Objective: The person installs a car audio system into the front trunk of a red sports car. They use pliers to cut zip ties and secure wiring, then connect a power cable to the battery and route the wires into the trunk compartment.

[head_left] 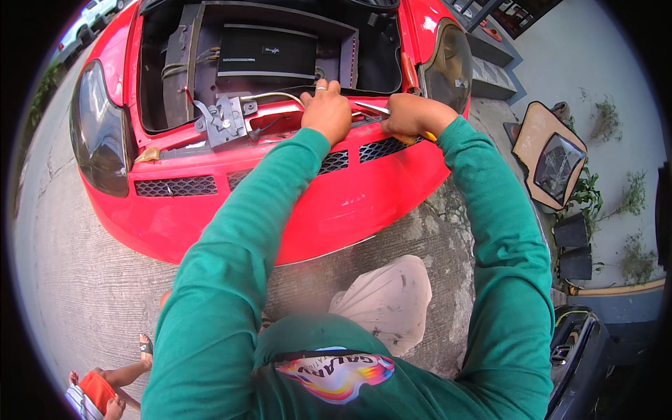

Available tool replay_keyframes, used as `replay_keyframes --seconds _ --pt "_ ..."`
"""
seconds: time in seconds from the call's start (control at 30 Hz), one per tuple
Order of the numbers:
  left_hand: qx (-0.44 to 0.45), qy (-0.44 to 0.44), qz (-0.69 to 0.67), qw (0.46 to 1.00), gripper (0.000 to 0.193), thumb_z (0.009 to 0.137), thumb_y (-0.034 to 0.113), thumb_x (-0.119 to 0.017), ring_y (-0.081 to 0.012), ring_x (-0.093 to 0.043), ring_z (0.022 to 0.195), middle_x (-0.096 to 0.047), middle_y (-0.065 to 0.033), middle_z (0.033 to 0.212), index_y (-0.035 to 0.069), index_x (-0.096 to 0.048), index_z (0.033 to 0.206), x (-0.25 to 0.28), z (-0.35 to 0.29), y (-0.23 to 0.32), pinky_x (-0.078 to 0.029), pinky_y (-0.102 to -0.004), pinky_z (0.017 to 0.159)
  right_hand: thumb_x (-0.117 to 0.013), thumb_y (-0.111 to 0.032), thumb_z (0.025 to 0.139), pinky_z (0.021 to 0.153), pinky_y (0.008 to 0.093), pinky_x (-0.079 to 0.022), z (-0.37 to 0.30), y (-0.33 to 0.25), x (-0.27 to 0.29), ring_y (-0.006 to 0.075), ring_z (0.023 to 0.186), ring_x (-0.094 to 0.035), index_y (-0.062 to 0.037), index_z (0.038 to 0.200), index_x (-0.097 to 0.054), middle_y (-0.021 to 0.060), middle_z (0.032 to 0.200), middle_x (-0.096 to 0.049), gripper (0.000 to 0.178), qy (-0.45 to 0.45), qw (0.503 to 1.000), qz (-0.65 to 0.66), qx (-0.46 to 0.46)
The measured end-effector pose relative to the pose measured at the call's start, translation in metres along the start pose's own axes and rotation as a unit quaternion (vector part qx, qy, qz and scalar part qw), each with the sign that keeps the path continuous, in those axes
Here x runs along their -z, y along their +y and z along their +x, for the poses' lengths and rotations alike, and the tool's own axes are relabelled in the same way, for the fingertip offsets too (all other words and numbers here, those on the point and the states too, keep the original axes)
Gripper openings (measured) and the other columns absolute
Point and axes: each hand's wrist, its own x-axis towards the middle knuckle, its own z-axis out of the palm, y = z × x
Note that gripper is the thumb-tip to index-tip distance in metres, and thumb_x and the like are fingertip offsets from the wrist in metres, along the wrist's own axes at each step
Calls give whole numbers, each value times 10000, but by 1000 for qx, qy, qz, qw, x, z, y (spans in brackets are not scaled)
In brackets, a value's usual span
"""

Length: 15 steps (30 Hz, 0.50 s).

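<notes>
A red car front (308, 220) stands before me with its lid open. My left hand (326, 113) is at the front rim of the compartment, its fingers curled round a pale cable (280, 95). That cable runs left to a grey metal latch (225, 122), which sits on the red crossbar. Close by on the right, my right hand (418, 116) is closed round pliers (373, 108). Their silver tip points left toward my left hand, and yellow-orange handle ends show below the palm. What the tip touches, if anything, I cannot make out.
Inside the compartment lies a black amplifier box (267, 52) with wires at its left. Dark headlights (99, 129) flank the opening. A tan panel (549, 155) leans at the right wall, near black plant pots (575, 262). Someone in orange shorts (96, 392) is at lower left.
</notes>
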Motion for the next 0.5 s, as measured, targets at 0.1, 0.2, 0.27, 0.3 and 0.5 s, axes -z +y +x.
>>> replay_keyframes --seconds 0.1,0.2,0.27,0.3,0.5 --pt "-2 16 -9 1000 241 960 186 -664 -285 -541 1314 -627 -75 1318 71 -834 1086 -6 3 0 -466 -561 990 -739 -382 858 806 466 -594 -3 -16 11 397 872 -769 43 992 -796 258 930 -777 450 -18 1000 -9 -4" --pt "-3 27 -22 999 237 967 200 -664 -291 -553 1307 -645 -85 1295 76 -835 1075 -11 9 1 -471 -552 1000 -735 -381 867 810 463 -589 -5 -10 16 381 868 -764 27 995 -800 245 915 -777 433 -28 999 25 -27" --pt "-1 39 -28 999 242 969 240 -691 -310 -551 1328 -657 -96 1285 68 -835 1059 -13 10 -3 -475 -549 1031 -735 -381 873 808 458 -582 -5 1 14 358 852 -757 16 1000 -801 233 903 -776 422 -21 998 46 -33" --pt "-10 22 -62 998 256 968 260 -705 -322 -545 1345 -658 -104 1294 62 -835 1065 -11 11 -7 -468 -539 1065 -735 -380 875 807 454 -578 -6 6 11 347 839 -750 15 1002 -799 222 892 -774 419 -11 998 59 -29" --pt "-97 -121 -103 982 500 902 198 -763 -412 -675 1238 -714 -236 1302 74 -700 1382 83 8 -82 -532 -459 1079 -751 -298 893 753 416 -548 -37 35 -5 255 746 -700 16 977 -772 151 791 -735 326 40 980 196 -19"
